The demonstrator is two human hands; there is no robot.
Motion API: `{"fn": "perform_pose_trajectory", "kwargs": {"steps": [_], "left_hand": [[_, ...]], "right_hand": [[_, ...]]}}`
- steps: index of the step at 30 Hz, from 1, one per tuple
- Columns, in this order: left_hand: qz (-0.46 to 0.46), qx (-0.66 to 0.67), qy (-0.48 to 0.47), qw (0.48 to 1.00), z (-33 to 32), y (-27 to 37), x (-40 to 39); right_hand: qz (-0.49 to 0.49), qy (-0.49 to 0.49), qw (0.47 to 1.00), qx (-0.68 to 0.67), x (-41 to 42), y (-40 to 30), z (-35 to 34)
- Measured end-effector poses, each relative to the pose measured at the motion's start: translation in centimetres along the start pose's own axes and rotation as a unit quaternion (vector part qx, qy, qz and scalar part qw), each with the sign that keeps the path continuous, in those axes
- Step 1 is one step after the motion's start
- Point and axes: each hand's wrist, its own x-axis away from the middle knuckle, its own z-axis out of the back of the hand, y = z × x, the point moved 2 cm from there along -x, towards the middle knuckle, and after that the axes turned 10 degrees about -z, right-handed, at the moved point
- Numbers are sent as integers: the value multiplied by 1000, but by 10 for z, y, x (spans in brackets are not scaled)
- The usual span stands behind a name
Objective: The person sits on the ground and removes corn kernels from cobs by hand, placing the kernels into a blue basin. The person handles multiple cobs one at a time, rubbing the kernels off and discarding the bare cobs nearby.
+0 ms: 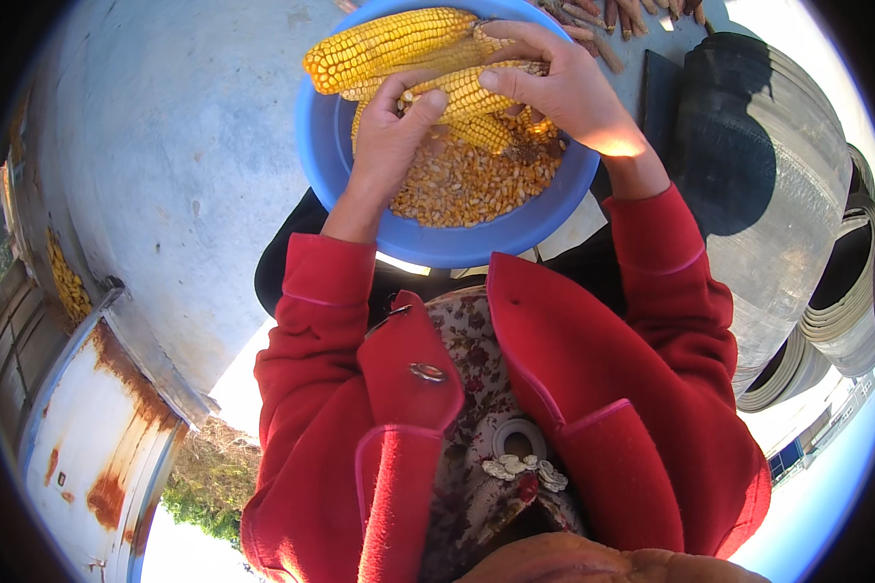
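Both hands hold one yellow corn cob (474, 91) above a round blue plastic basin (452, 248). My left hand (397, 131) grips its left end, thumb on top, with some loose kernels by the fingers. My right hand (565, 84) is on the cob's right end, thumb laid along the kernels. Behind them a large ear of corn (390, 44) rests across the basin's far side, over more ears partly hidden by my hands. Loose corn kernels (474, 182) cover the basin's bottom, and another ear (485, 132) lies on them.
Bare corn cobs (612, 22) are scattered on the concrete floor (182, 131) beyond the basin. Large rolls of dark sheet material (773, 138) stand at the right. A rusty white metal panel (102, 437) is at lower left, with a heap of yellow corn (67, 277) past it.
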Motion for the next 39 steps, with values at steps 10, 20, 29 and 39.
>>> {"fn": "perform_pose_trajectory", "kwargs": {"steps": [10, 20, 29, 39], "left_hand": [[-86, -95, -89, 988, -13, 8, 4], [-145, -49, -99, 983, -31, 17, 21], [-84, 83, -84, 989, -46, 36, 17], [-109, 110, -87, 984, -51, 20, 0]], "right_hand": [[-22, 120, 984, -130, -19, 1, -12], [27, 201, 975, -95, 7, -29, -24], [86, 147, 917, -360, -11, -37, -35], [33, 74, 874, -479, -21, -32, -34]]}}
